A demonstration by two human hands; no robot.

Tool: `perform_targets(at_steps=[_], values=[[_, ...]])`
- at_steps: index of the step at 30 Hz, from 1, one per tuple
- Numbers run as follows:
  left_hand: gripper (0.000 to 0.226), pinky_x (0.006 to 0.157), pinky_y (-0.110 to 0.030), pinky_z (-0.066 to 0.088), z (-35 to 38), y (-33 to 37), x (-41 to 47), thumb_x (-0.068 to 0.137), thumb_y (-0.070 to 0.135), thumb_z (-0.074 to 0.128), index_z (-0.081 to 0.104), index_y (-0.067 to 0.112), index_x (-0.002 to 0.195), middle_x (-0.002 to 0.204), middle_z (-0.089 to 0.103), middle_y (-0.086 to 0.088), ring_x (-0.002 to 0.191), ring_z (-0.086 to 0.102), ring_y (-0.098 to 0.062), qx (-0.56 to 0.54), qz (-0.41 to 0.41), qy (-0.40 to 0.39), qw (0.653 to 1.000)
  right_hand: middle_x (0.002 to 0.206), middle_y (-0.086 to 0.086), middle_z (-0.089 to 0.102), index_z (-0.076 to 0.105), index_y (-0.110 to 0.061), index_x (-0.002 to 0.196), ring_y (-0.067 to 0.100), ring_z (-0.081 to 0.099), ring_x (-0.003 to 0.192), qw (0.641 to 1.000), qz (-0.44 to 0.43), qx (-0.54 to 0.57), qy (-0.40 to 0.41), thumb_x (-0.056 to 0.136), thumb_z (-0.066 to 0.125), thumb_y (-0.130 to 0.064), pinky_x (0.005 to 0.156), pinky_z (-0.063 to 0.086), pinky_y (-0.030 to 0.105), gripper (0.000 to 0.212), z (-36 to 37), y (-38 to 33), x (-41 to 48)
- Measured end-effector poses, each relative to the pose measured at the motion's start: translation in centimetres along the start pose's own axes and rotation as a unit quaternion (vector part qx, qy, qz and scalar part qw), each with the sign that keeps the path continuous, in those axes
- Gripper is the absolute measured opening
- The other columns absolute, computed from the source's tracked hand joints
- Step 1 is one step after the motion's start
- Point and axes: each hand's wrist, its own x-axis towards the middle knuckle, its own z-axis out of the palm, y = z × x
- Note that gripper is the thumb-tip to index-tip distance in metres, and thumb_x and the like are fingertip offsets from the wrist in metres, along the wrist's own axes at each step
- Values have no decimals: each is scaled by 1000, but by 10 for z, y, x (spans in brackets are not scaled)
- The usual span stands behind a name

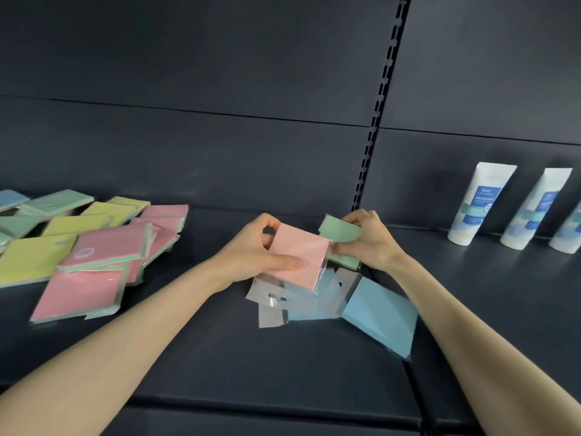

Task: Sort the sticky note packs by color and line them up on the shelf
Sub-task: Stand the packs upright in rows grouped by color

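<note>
Pink sticky note pack (298, 256) was gripped by the left hand (256, 247), thumb on top. The right hand (369, 239) pinched a green pack (341, 232) just right of it. Blue packs (377, 319) lay nearer, beneath. A mixed pile (94, 247) lay left on the dark shelf (220, 357); white tubes (481, 206) stood far right.

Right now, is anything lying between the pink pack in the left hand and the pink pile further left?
Nothing visible does. The left hand holds the pink plastic-wrapped sticky note pack, and only bare dark shelf lies between it and the loose pile of pink packs.
</note>
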Motion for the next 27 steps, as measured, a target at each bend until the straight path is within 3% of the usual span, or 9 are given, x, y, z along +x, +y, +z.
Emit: perform_targets(at_steps=[3, 6, 14, 18, 23, 27], values=[[56, 70, -29, 54, -5, -3, 2, 65, 16, 86, 50, 22, 108, 95, 74, 2, 83, 71, -13, -44, -13, 35, 998, 104, -5, 53, 48, -17, 106, 12, 52, 95, 999, -10, 40, 30, 60, 87, -35, 72, 38, 23, 63, -1, -5, -6], [56, 83, -31, 54, -11, -5, 2, 68, 13, 83, 54, 23, 114, 102, 72, 1, 93, 69, -14, -81, -21, 66, 994, 102, -8, 55, 49, -18, 109, 13, 53, 96, 997, -13, 56, 50, 61, 87, -35, 73, 39, 23, 64, -1, -10, -10], [35, 89, -38, 53, -19, 5, -22, 81, 10, 72, 54, 23, 108, 108, 68, 0, 99, 66, -18, -161, 21, 179, 970, 94, -3, 66, 55, -16, 99, 12, 65, 84, 983, -48, 163, 73, 64, 85, -34, 63, 52, 23, 50, -7, -47, -29], [29, 88, -33, 52, -28, 17, -49, 87, 12, 65, 47, 30, 100, 106, 65, 2, 96, 64, -12, -138, 72, 228, 961, 88, -1, 66, 55, -14, 96, 12, 66, 73, 976, -82, 192, 56, 68, 82, -32, 44, 49, 19, 43, -8, -82, -44], [22, 70, -10, 47, -54, 25, -90, 91, 13, 59, 45, 28, 100, 94, 61, 9, 75, 59, 10, -88, 137, 297, 941, 91, 1, 65, 52, -15, 99, 13, 63, 72, 965, -123, 227, 39, 80, 73, -32, 46, 48, 19, 33, 4, -131, -62], [20, 72, -14, 47, -87, 21, -128, 93, 18, 57, 46, 24, 108, 95, 61, 11, 81, 59, 3, -57, 154, 329, 930, 94, 2, 64, 50, -14, 100, 13, 62, 72, 948, -143, 283, 11, 86, 66, -31, 51, 51, 24, 27, 30, -172, -80]])
